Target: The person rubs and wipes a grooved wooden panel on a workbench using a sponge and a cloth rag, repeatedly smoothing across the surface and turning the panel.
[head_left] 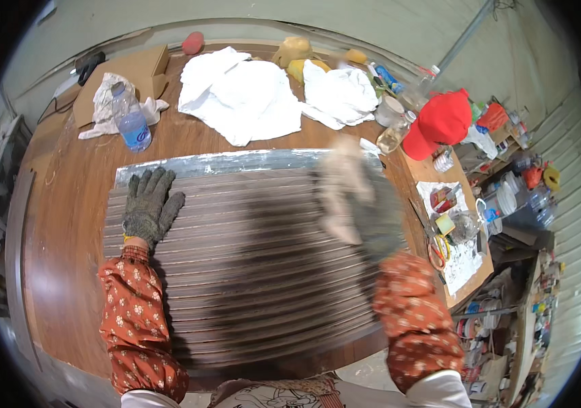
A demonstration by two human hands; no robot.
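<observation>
A dark brown ribbed panel (256, 272) with lengthwise grooves lies before me on the wooden table. Along its far side runs a grey, whitish-smeared strip (236, 163). My left hand (151, 207), in a dark grey glove, rests flat on the panel's left end with its fingers spread. Over the right part of the panel, my right hand (375, 214), gloved too, is blurred by motion. A beige cloth (341, 190) is in its grasp, and the fingers are mostly smeared.
White cloths (243, 95) lie beyond the panel. A water bottle (132, 122) and cardboard box (124, 85) stand far left. A red cap (440, 122) sits far right, with jars and bottles nearby. Scissors (438, 250) lie by the right edge; crowded shelves (528, 319) stand beyond.
</observation>
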